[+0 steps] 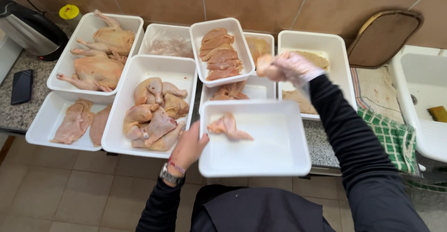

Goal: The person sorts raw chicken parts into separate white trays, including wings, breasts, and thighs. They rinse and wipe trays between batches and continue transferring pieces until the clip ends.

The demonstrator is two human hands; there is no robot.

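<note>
A white tray is sitting at the near edge of the table, and one pink piece of raw chicken is lying in its left part. The left hand is reaching up from below with a watch on the wrist, and its fingers are gripping the left rim of this tray, just beside the chicken piece but not touching it. The right hand is wearing a thin clear glove. Its arm in a dark sleeve is stretching forward and to the left, above the far edge of the tray. It is blurry, and its fingers are closing around another chicken piece held up in the air, well apart from the one in the tray. Behind are more white trays: one with chicken breasts, one with chicken legs, one with whole chickens, and a big tray on the right. A green checked cloth is lying to the right, next to a white sink. A black phone is lying far left.
</note>
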